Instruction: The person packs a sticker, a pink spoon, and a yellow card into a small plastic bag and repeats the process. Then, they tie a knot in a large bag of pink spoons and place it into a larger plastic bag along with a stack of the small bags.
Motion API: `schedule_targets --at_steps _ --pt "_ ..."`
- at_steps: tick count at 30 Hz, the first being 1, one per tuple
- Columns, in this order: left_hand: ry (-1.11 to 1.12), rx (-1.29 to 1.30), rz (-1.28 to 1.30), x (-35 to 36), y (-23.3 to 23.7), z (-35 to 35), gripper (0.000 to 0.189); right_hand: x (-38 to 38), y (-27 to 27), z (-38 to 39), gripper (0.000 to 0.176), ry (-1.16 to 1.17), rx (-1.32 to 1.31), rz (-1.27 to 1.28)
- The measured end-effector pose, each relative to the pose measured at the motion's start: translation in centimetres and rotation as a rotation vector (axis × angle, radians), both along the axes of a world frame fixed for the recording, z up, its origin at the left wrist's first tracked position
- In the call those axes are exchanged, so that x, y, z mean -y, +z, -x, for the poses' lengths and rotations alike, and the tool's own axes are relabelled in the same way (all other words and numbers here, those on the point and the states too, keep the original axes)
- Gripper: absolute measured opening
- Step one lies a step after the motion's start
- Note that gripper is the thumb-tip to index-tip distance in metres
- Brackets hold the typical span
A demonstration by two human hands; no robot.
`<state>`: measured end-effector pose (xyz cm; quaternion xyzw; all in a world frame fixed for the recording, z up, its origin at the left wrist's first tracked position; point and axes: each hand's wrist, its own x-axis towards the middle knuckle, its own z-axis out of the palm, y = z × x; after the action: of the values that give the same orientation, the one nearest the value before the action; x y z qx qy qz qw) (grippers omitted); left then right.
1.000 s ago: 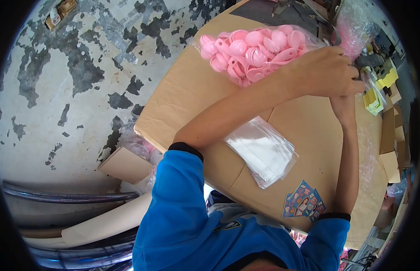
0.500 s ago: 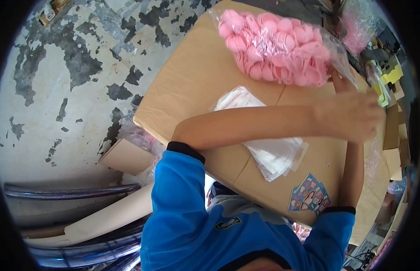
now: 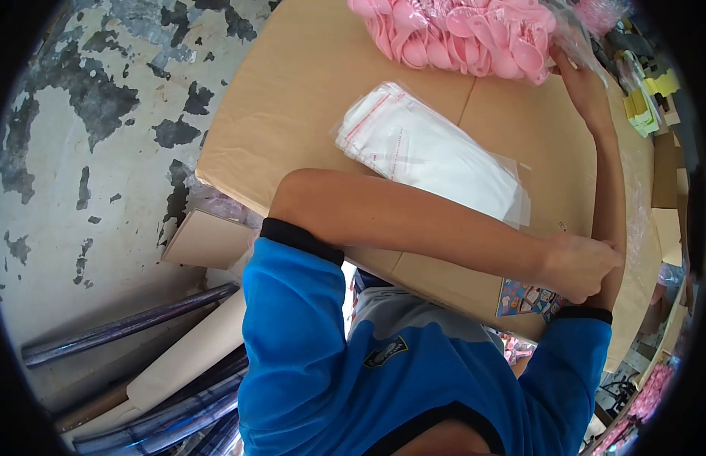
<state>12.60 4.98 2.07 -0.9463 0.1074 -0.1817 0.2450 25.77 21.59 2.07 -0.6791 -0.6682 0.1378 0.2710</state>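
Observation:
My left hand (image 3: 583,266) is closed in front of my right forearm, fingers curled and fingertips at the arm. Whether it holds anything is hidden. At the far side of the table my right hand (image 3: 569,68) is closed at the right end of a clear plastic bag of pink spoons (image 3: 463,38), partly behind the film. The bag's top runs out of view. A stack of clear, white-looking plastic sleeves (image 3: 436,156) lies between the bag and my left forearm. Under my left hand are blue printed cards (image 3: 518,299), partly covered.
Brown paper or cardboard covers the table (image 3: 269,114). Cardboard boxes (image 3: 666,175) and a yellow bundle (image 3: 640,110) stand beyond its right edge. On the left are a peeling wall (image 3: 56,152), a cardboard flap (image 3: 208,239) and shiny film rolls (image 3: 132,327).
My left hand has come down towards me along the right forearm and its fingers have curled. My right hand stays at the bag. The view has shifted, so the table's things appear higher.

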Motion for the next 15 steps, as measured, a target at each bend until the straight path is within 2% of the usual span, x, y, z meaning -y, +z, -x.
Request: schedule_targets --at_steps 5,7,10,13,15 --pt "-0.039 -0.086 -0.036 0.1 -0.8 -0.1 0.017 -0.5 1.1 -1.7 0.07 -0.033 0.083 0.033" --pt "-0.042 -0.027 -0.012 0.2 -1.7 -0.3 0.016 0.5 2.2 -0.6 0.073 -0.014 0.078 0.023" --pt "-0.065 -0.008 0.018 0.3 -1.6 -0.1 0.013 1.3 2.4 -0.1 0.067 0.104 -0.024 0.005" --pt "-0.112 0.055 0.153 0.7 -0.9 0.2 0.008 0.4 3.8 -3.3 0.056 0.238 0.079 0.361" --pt "-0.133 0.141 0.261 0.5 0.3 0.7 0.006 2.6 5.6 -3.8 0.047 0.352 0.249 0.429"
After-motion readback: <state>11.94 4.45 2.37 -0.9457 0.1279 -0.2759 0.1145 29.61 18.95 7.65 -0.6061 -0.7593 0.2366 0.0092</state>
